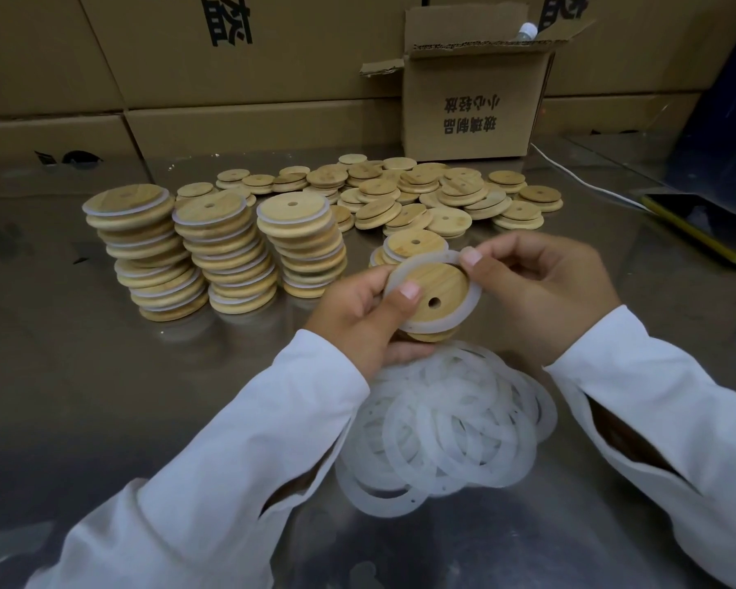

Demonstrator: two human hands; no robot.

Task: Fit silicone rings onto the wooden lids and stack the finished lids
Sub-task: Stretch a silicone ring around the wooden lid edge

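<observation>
Your two white sleeves, left and right, come in from the near corners. Between them a loose heap of translucent silicone rings lies on the shiny metal desk.

Just beyond that heap, you hold one wooden lid above the desk, tilted toward you, with its small round hole on the near side. A silicone ring sits around the lid's raised centre. Your left grip clasps the lid, thumb pressed on the ring at the left rim and fingers curled underneath. Your right grip pinches the ring between thumb and forefinger at the lid's far right edge.

A short stack of ringed lids stands right behind the held lid. To the left are three tall stacks of finished lids, left, middle and right. They stand side by side and lean unevenly, with white ring edges showing between the wooden layers.

Farther back, bare lids lie spread in an overlapping pile across the desk. Behind the pile stands an open cardboard box, and a wall of large cartons runs along the far side. On the right, a phone lies flat with a white cable running toward it.
</observation>
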